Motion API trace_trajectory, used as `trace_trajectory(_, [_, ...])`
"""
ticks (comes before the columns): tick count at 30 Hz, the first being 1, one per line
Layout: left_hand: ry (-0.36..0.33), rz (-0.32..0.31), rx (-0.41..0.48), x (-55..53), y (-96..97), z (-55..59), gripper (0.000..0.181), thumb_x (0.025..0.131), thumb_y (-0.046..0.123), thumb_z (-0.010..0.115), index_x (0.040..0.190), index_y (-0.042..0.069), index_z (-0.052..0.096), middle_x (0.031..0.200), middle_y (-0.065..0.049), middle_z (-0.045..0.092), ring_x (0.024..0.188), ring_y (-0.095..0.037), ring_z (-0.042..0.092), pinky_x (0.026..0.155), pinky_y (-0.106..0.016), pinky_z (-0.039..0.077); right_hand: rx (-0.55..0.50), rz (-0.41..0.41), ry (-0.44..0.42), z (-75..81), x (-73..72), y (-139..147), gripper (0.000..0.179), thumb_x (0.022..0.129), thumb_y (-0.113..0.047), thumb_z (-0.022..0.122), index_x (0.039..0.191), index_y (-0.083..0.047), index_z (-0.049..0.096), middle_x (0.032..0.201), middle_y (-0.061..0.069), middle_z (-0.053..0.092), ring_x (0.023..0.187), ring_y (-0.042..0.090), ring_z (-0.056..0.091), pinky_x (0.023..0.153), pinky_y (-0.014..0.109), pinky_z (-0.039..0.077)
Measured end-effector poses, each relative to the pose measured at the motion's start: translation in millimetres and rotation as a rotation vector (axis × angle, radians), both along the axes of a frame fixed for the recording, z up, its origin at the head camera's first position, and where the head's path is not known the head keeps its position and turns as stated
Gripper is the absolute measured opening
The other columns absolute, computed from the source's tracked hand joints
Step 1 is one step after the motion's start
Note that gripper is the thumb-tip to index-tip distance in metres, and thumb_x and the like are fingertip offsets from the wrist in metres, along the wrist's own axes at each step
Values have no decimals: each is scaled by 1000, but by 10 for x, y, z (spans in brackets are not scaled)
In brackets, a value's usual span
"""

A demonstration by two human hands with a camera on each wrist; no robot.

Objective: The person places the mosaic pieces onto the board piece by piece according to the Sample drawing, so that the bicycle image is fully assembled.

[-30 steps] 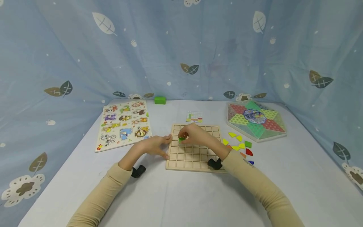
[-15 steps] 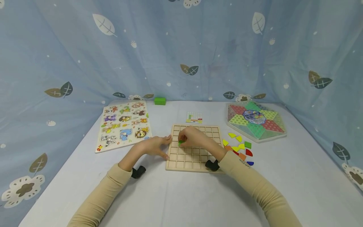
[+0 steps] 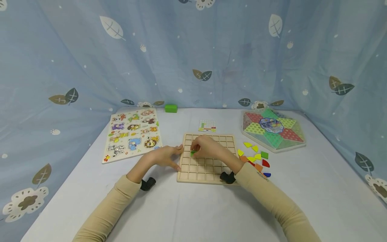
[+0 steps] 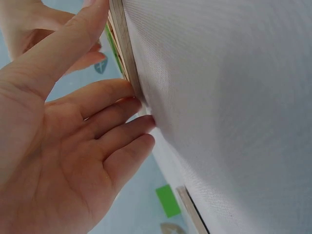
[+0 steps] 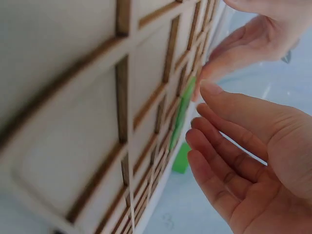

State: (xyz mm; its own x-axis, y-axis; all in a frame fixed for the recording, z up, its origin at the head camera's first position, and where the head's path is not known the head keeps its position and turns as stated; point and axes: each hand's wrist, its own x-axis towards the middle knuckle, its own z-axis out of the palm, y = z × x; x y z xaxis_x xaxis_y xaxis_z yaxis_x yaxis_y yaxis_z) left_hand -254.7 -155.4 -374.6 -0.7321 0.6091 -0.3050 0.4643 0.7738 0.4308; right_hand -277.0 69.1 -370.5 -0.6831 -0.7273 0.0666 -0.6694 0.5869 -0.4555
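The square wooden grid board (image 3: 208, 174) lies flat on the table. My left hand (image 3: 164, 156) rests at its left edge, fingers extended, thumb and fingertips touching the rim; in the left wrist view the palm faces the board's side. Over the upper left squares is my right hand (image 3: 207, 146), its fingers loosely bent. A flat green piece (image 5: 183, 114) lies on the grid just beside its fingertips, with a narrow gap showing in the right wrist view. From the head view, the hand covers part of this green piece (image 3: 192, 153).
Loose yellow, orange, red, blue and green pieces (image 3: 258, 156) lie right of the board. A pattern card (image 3: 207, 125) sits behind it. An animal puzzle board (image 3: 132, 134) is at left, a hexagonal game box (image 3: 273, 129) at right, a green block (image 3: 171, 108) at the back.
My right hand has moved slightly toward me, bringing the green piece down onto the grid, and its fingers have loosened from it. The left hand has stayed at the board's edge.
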Motion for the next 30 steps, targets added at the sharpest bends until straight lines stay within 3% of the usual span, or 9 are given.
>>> trace_trajectory(5, [-3, 6, 2, -3, -1, -12, 94, 80, 41, 76, 151, 3, 26, 157, -15, 18, 143, -32, 19, 114, -47, 23, -39, -5, 11, 82, 48, 147, 21, 83, -6, 76, 102, -1, 73, 98, 9, 71, 88, 22, 63, 76, 27, 52])
trace_trajectory(11, [0, 5, -1, 17, 0, 5, 95, 80, 40, 76, 151, 3, 25, 157, -15, 17, 143, -32, 18, 114, -46, 21, -56, -9, 51, 122, 62, 397, 22, 85, -7, 74, 106, -1, 71, 101, 12, 69, 91, 24, 63, 79, 34, 53])
trace_trajectory(22, [11, -5, 2, 27, 10, 22, 94, 80, 39, 77, 150, 1, 27, 157, -16, 18, 143, -32, 19, 114, -45, 20, -65, -134, 25, 165, 70, 1077, 26, 86, -5, 72, 111, 1, 70, 107, 16, 68, 98, 32, 62, 83, 44, 53])
trace_trajectory(30, [12, -5, 7, 26, 13, 12, 94, 80, 38, 77, 150, 0, 28, 157, -15, 18, 143, -32, 18, 114, -45, 20, -57, -185, 110, 83, 44, 1517, 26, 84, -4, 73, 109, 2, 70, 103, 16, 69, 93, 32, 63, 83, 47, 53])
